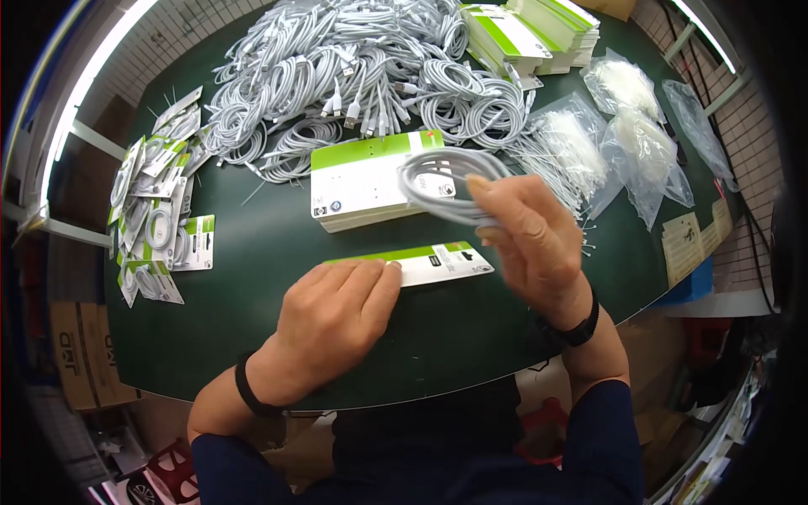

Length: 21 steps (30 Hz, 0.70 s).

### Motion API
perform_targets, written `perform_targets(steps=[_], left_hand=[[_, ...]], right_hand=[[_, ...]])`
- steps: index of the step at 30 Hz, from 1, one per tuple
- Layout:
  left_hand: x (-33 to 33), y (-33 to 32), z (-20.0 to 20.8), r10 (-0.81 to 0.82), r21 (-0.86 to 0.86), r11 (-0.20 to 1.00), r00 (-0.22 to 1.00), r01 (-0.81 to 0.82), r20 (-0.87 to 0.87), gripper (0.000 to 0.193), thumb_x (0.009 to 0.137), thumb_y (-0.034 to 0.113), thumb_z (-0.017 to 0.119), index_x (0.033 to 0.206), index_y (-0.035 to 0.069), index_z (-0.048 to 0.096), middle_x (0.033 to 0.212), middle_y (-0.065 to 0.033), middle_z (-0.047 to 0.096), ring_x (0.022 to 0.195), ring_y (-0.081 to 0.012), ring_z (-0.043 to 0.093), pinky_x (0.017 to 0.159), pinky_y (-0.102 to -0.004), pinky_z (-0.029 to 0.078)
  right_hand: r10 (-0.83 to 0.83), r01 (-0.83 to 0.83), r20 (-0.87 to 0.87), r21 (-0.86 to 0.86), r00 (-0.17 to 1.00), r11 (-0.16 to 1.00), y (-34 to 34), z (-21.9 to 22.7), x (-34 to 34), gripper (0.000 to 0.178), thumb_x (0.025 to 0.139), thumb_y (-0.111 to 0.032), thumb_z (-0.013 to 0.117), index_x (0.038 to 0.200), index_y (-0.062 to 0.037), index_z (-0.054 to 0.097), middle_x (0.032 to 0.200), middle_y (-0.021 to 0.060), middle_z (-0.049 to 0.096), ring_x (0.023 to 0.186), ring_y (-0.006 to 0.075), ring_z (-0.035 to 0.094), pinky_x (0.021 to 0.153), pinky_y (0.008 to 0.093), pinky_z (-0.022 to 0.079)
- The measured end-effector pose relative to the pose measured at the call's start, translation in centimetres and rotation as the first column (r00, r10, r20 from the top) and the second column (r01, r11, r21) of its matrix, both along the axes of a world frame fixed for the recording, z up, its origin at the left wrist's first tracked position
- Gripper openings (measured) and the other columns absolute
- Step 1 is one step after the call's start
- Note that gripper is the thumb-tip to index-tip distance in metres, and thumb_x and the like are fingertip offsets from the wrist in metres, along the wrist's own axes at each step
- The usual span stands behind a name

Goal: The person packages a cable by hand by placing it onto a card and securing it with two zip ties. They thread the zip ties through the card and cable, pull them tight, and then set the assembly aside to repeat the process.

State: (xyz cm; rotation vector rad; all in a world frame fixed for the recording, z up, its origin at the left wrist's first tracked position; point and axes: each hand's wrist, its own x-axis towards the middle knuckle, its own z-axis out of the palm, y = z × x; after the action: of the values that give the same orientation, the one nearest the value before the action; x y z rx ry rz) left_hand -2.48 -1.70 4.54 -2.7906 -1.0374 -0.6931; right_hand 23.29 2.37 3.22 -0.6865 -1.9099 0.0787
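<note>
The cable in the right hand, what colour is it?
Light grey, almost white. The coiled cable shows best in the head view, held in the right hand.

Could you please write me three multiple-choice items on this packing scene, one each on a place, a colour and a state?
1. Where does the left hand rest?
A. on the single card near the table's front edge
B. on the cable heap
C. on the plastic bags

2. What colour is the table?
A. red
B. dark green
C. white

3. What state is the right hand in?
A. empty and flat
B. holding a coiled grey cable
C. inside a bag

Answers: 1 A, its fingers press the green-and-white card; 2 B, bare surface shows dark green; 3 B, the fingers grip the loop above the card stack.
</note>
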Motion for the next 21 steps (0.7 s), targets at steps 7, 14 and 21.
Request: perform_targets(steps=[7, 14, 21], left_hand=[[-0.1, 0.9, -3.2, 0.049, -0.134, 0.99, 0.993, -0.035, 0.106, 0.018, 0.083, 0.006, 0.079, 0.1, 0.005, 0.07, 0.085, -0.0076, 0.071, 0.073, -0.0264, 0.07, 0.064, -0.0382, 0.056], [-0.3, 1.2, -3.0, 0.008, 0.034, 0.999, 0.969, -0.017, 0.246, 0.023, 0.084, 0.011, 0.079, 0.105, 0.004, 0.072, 0.092, -0.0092, 0.068, 0.078, -0.0233, 0.068, 0.067, -0.034, 0.056], [-0.6, -5.5, -2.3, 0.333, -0.664, 0.71, 0.719, 0.234, 0.61, 0.033, 0.094, 0.016, 0.078, 0.123, 0.003, 0.069, 0.106, -0.0118, 0.069, 0.09, -0.0263, 0.068, 0.074, -0.0362, 0.057]], right_hand=[[0.102, -0.097, 0.228, -0.036, 0.968, 0.995, -0.8, -2.3, -3.2, 0.056, 0.079, 0.01, 0.075, 0.134, 0.0007, 0.069, 0.098, 0.0123, 0.07, 0.078, 0.0244, 0.069, 0.062, 0.0334, 0.057], [0.048, -0.045, 0.174, -0.017, 0.984, 0.999, 0.0, -4.7, -3.0, 0.056, 0.08, 0.008, 0.077, 0.135, 0.0002, 0.068, 0.096, 0.0115, 0.068, 0.077, 0.0252, 0.069, 0.062, 0.034, 0.058], [0.122, -0.111, 0.185, -0.067, 0.975, 0.991, -0.4, -4.0, -2.9, 0.052, 0.084, 0.005, 0.074, 0.135, 0.0001, 0.069, 0.096, 0.0104, 0.067, 0.077, 0.0237, 0.068, 0.062, 0.0338, 0.057]])
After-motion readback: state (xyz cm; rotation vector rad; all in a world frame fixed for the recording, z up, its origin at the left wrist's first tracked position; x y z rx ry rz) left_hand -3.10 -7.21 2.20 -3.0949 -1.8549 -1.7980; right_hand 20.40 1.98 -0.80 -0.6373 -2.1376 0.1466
